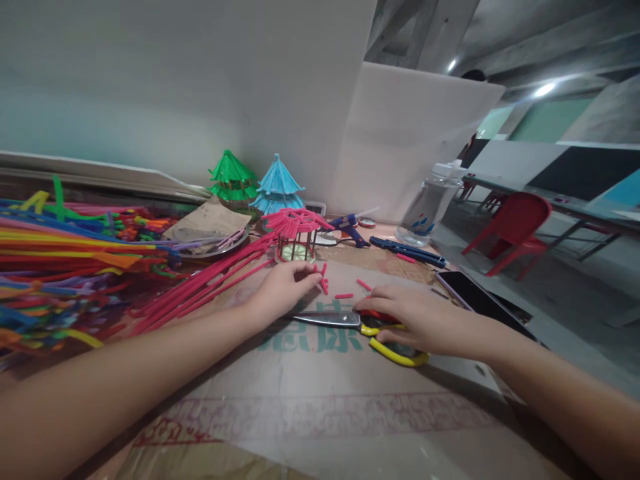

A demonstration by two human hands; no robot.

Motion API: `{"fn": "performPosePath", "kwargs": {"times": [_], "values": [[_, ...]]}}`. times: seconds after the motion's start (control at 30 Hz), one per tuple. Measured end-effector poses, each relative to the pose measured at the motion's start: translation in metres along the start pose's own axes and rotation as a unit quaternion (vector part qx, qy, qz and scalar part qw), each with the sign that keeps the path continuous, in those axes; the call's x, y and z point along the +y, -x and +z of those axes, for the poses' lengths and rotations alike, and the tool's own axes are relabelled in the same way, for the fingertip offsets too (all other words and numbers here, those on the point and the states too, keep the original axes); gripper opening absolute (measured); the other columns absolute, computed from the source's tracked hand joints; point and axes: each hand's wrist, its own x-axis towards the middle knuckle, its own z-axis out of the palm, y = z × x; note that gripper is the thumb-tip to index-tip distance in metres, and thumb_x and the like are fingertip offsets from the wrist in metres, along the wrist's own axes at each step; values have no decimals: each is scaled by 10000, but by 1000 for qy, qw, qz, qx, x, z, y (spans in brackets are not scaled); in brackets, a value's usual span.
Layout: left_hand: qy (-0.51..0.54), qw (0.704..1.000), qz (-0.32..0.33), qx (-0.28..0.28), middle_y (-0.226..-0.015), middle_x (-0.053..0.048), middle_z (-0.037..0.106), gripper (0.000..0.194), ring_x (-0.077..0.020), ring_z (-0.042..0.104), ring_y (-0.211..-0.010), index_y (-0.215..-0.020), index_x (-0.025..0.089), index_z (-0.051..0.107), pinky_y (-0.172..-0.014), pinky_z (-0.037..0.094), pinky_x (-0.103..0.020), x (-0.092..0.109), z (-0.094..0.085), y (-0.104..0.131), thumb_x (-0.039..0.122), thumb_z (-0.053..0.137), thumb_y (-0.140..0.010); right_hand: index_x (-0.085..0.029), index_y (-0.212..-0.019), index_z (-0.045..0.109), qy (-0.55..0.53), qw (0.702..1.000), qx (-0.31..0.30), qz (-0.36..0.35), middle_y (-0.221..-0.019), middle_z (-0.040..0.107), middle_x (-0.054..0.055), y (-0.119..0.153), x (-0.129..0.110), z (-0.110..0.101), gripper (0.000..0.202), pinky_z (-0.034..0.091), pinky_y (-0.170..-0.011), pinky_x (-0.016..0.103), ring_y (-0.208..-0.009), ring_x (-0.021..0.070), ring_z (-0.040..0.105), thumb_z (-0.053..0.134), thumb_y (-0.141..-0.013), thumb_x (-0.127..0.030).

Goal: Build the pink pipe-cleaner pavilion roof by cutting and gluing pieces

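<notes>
My left hand [287, 287] is closed in a pinch at several short cut pink pipe cleaner pieces [325, 283]. My right hand [413, 317] rests over the handles of the scissors [327, 319], its fingers curled about them. The scissors lie on the board with their blades pointing left, and one handle loop is yellow. Two more loose pink pieces [344, 296] lie between my hands. Just behind my left hand stands a small pavilion [295, 227] with a pink pipe cleaner roof, brown posts and a round base.
Long pink pipe cleaners [210, 283] and a multicoloured pile [65, 260] lie left. Behind are a green pavilion [231, 177], a blue pavilion [278, 183] and a glue gun [350, 228]. To the right are a water bottle [427, 207], a dark blue tool [407, 251] and a phone [483, 300].
</notes>
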Motion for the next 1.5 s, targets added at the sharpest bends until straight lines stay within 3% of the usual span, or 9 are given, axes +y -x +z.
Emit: {"fn": "performPosePath", "kwargs": {"times": [0.17,0.4,0.6,0.87,0.97,1.1,1.2,1.33,1.5], "values": [[103,993,-51,10,-851,-40,717,278,-173,686,-772,-1078,149,657,-701,535,-264,0,3,-1,277,628,-833,-317,-1282,612,-2,1000,-6,0,-1151,670,81,-1,-1,-1,404,442,-871,370,-1055,280,598,612,-895,-432],[161,982,9,93,-856,-44,643,306,-173,648,-765,-1063,153,610,-596,578,-260,-1,-5,-2,400,548,-893,-235,-1099,695,-30,998,45,22,-993,711,78,-13,-2,-6,314,442,-759,318,-887,229,637,512,-955,-445],[85,980,96,155,-985,-57,647,288,-167,635,-824,-1020,175,646,-640,561,-241,-7,-8,-1,421,537,-916,-202,-925,722,-15,988,146,54,-888,742,43,-64,-8,-12,185,358,-622,254,-753,166,624,542,-905,-239],[61,988,73,118,-984,-61,700,276,-183,667,-854,-1015,161,673,-715,541,-259,-12,-6,-6,392,584,-894,-172,-876,705,-84,981,154,87,-817,726,79,-138,-6,10,234,321,-579,262,-696,183,596,638,-866,-396],[51,990,72,111,-963,-47,720,233,-181,669,-892,-982,158,683,-778,522,-256,-11,-7,-6,351,595,-886,-162,-820,681,-125,975,159,89,-750,699,58,-145,-3,16,167,321,-564,259,-645,163,567,644,-854,-321],[52,993,55,92,-937,-45,733,237,-174,670,-844,-950,144,694,-708,508,-230,-4,-7,-3,344,583,-885,-158,-774,656,-166,967,170,88,-694,652,22,-133,2,13,181,347,-560,248,-623,139,545,570,-882,-275],[46,996,28,68,-884,-42,735,277,-166,658,-762,-932,138,712,-626,484,-221,2,-7,0,371,569,-889,-166,-792,636,-240,941,215,106,-712,625,10,-114,-2,11,201,384,-565,243,-627,129,537,529,-894,-302],[30,998,10,50,-879,-48,738,288,-166,644,-772,-910,130,740,-642,461,-220,5,-7,-1,375,597,-867,-197,-822,604,-454,844,245,145,-605,531,-44,-93,-19,18,227,389,-484,237,-521,118,492,597,-836,-424],[52,998,-19,18,-878,-52,740,293,-152,633,-720,-952,124,744,-601,444,-217,1,-6,-2,368,641,-827,-180,-794,601,-520,807,250,128,-624,570,-39,-92,-28,32,262,392,-465,217,-516,97,502,663,-774,-433]]}}
